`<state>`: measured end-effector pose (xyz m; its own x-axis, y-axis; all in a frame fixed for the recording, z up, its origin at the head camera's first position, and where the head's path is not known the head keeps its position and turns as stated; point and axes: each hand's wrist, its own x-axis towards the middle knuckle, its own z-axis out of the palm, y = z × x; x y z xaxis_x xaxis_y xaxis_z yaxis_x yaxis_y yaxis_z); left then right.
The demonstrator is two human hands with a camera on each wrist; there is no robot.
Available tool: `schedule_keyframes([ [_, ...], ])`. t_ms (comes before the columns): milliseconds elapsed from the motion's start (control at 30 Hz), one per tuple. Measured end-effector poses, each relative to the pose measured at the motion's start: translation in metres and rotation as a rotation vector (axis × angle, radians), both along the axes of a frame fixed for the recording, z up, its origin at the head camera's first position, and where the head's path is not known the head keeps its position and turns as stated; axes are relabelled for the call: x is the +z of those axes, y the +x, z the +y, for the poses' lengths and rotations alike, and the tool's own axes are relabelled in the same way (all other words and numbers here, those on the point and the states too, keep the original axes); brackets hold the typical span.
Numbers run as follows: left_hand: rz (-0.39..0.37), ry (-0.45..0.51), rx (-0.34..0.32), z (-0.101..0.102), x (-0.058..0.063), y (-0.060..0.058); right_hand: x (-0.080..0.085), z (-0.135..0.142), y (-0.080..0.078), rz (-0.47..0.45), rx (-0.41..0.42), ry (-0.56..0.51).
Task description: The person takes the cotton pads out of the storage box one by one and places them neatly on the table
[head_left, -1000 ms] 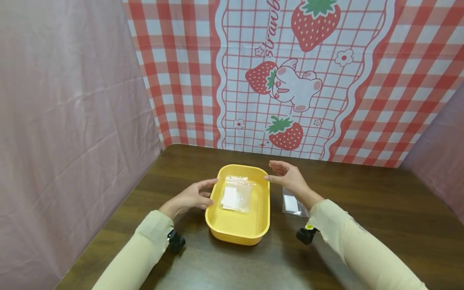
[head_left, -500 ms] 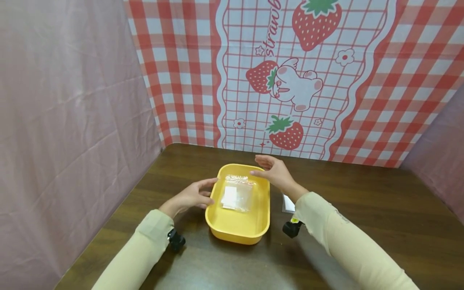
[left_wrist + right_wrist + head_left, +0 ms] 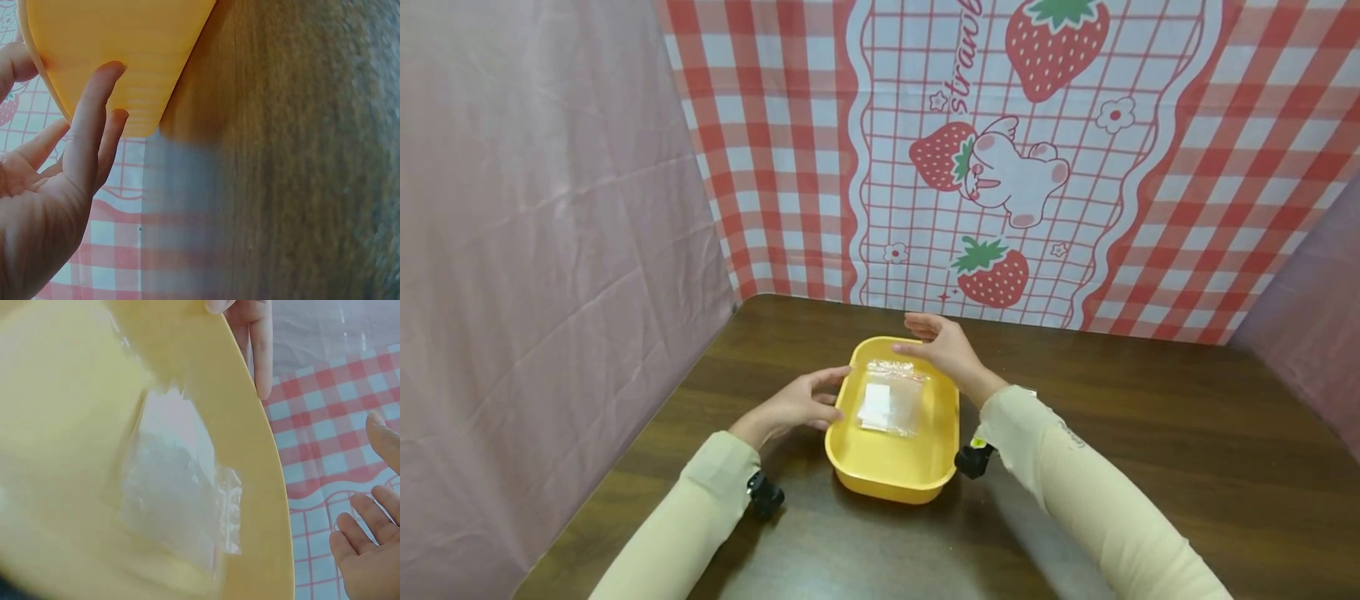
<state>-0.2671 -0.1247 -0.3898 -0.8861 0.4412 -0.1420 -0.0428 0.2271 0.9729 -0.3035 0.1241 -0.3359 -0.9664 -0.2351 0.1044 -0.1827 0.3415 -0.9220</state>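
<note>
A yellow plastic tray (image 3: 891, 483) stands on the dark wooden table (image 3: 1150, 467). Inside it lies a clear zip bag (image 3: 891, 404) with something flat and white in it. My left hand (image 3: 793, 408) holds the tray's left side, thumb at the rim and other fingers (image 3: 94, 119) against the outer wall. Over the far right part of the tray hovers my right hand (image 3: 947, 350), its fingers spread apart and nothing between them. In the right wrist view its fingers (image 3: 372, 519) show beyond the rim, apart from the bag.
A second small packet (image 3: 1032, 392) lies right of the tray, nearly all hidden under my right sleeve (image 3: 1037, 450). Behind the table hangs a red-and-white checked strawberry cloth (image 3: 790, 167). A pink curtain (image 3: 565, 250) closes off the left side.
My right hand has moved left and slightly away from me, from beside the tray to over its far part. Its forearm now covers most of the second packet. The left hand has stayed put.
</note>
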Motion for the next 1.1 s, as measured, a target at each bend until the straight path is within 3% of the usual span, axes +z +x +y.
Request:
schedule_keyframes([
  [367,-0.001,0.023,-0.026,-0.005,0.000,-0.001,-0.010,-0.025,-0.008,-0.045,-0.021,-0.029],
  [833,0.019,0.073,-0.060,-0.004,-0.002,0.000,-0.032,-0.033,-0.016,-0.096,0.018,0.097],
  [1100,0.012,0.068,-0.059,-0.002,-0.002,-0.001,-0.043,-0.031,-0.015,-0.126,0.086,0.187],
])
